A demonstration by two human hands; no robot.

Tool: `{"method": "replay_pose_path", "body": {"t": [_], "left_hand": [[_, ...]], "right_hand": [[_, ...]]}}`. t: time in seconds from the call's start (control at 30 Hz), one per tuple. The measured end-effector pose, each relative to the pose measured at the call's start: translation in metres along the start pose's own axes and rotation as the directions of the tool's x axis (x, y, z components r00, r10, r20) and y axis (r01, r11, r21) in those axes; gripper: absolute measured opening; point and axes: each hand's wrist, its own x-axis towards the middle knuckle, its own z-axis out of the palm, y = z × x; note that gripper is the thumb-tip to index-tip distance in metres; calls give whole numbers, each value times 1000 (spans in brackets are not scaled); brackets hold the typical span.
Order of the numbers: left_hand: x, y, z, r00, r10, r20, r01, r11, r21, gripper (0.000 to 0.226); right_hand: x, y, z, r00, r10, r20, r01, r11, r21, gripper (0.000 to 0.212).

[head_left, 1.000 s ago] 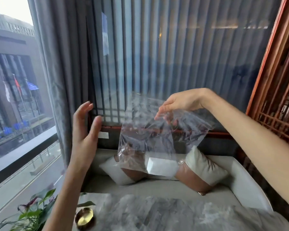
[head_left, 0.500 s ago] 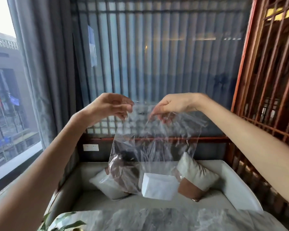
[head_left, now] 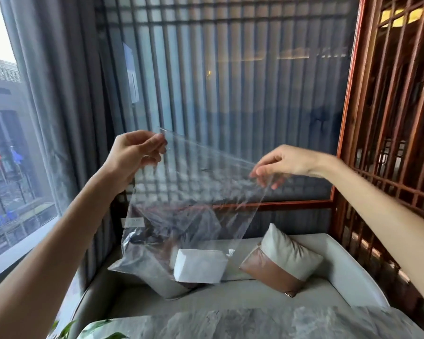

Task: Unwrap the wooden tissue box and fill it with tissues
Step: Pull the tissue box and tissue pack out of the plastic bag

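A clear plastic bag (head_left: pixel 191 211) hangs in the air in front of me, stretched wide along its top edge. My left hand (head_left: pixel 132 157) pinches its upper left corner. My right hand (head_left: pixel 282 165) pinches the upper right corner, a little lower. A white pack of tissues (head_left: pixel 198 265) lies in the bottom of the bag. The wooden tissue box is not in view.
Below the bag stands a grey sofa (head_left: pixel 353 272) with a grey and brown cushion (head_left: pixel 282 263) and another cushion behind the bag. A grey marble table (head_left: pixel 255 324) lies at the bottom edge, with plant leaves (head_left: pixel 69 331) at its left. A red wooden lattice screen (head_left: pixel 397 118) stands at the right.
My left hand came across and took hold of the bag's top edge. Both hands then moved apart, stretching the top edge wide.
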Motion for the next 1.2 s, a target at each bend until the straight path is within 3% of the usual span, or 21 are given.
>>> {"method": "replay_pose_path", "body": {"t": [0.1,0.17,0.27,0.33,0.37,0.43,0.47,0.5,0.53,0.6,0.67,0.8,0.97,1.2], "left_hand": [[-2,-9,-9,999,-19,27,18,1000,16,19],[-7,-19,-13,997,-44,64,49,996,-72,14],[-23,-31,-14,977,-134,163,160,975,-156,15],[-31,-37,-3,971,-177,164,199,971,-130,16],[-33,-40,6,973,-187,133,203,971,-126,17],[-34,-44,26,977,-207,46,211,966,-149,17],[-35,-47,36,975,-222,16,221,960,-172,15],[-36,-49,44,971,-238,-4,233,953,-192,13],[-37,-51,50,968,-250,-11,243,950,-198,14],[-42,-54,56,963,-268,6,266,950,-166,18],[-46,-54,52,955,-294,38,296,948,-119,19],[-60,-48,29,942,-292,168,302,953,-37,30],[-67,-39,13,960,-244,134,233,968,98,37],[-65,-33,13,980,-199,19,194,970,146,27]], "right_hand": [[-5,13,-2,996,-10,-88,22,991,134,33],[-6,16,-4,985,-8,-173,48,973,227,29],[-6,20,-7,978,76,-194,-26,968,250,26],[0,21,-3,959,126,-256,-111,991,72,24],[4,21,2,924,104,-369,-154,982,-109,23],[16,12,23,743,-134,-656,-242,859,-451,20],[20,3,42,639,-301,-708,-198,825,-529,18],[26,-8,64,586,-421,-692,-73,823,-563,15],[33,-19,88,586,-490,-645,67,823,-564,12],[48,-36,132,654,-525,-545,220,821,-526,12],[61,-40,161,690,-515,-508,242,826,-509,14],[78,-37,180,677,-521,-519,270,833,-484,17],[89,-42,196,666,-534,-521,292,829,-477,22],[93,-46,208,514,-667,-540,259,721,-643,12]]}}
